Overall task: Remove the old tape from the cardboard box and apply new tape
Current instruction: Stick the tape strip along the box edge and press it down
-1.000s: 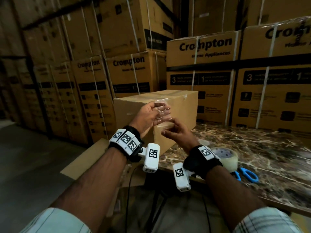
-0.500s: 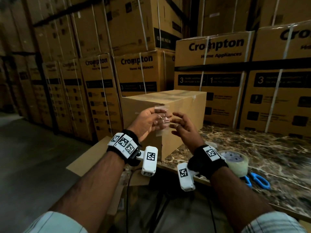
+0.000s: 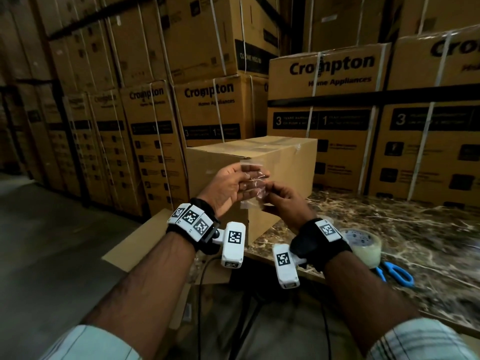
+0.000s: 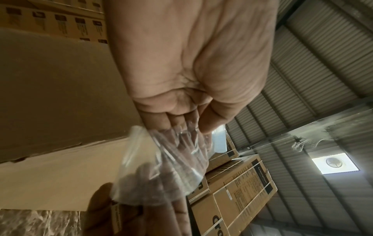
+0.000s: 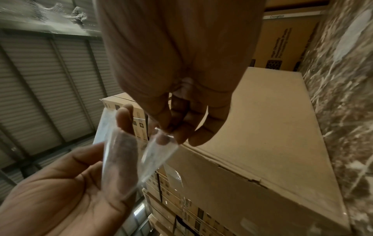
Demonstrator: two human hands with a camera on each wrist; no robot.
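Observation:
A plain cardboard box [image 3: 259, 157] stands on the marble table's left corner, with wrinkled clear tape still along its top. In front of it my left hand [image 3: 244, 178] is held palm up with straight fingers, and a crumpled strip of old clear tape [image 3: 255, 178] clings across them. My right hand [image 3: 270, 197] pinches the strip's lower end between thumb and fingertips. The left wrist view shows the tape [image 4: 165, 159] draped over my left fingers [image 4: 181, 124]. In the right wrist view my right hand [image 5: 173, 131] nips the tape [image 5: 159, 148], which folds back to the left fingers.
A roll of clear tape [image 3: 363, 245] and blue-handled scissors [image 3: 394, 272] lie on the marble table [image 3: 389, 216] by my right wrist. Stacked printed cartons [image 3: 330, 100] wall in the back and left. A flat cardboard sheet [image 3: 145, 242] lies on the floor below the table corner.
Half a second ago my right hand hovered open beside the tape; it has closed in and now pinches the strip. My left hand stays flat under the tape.

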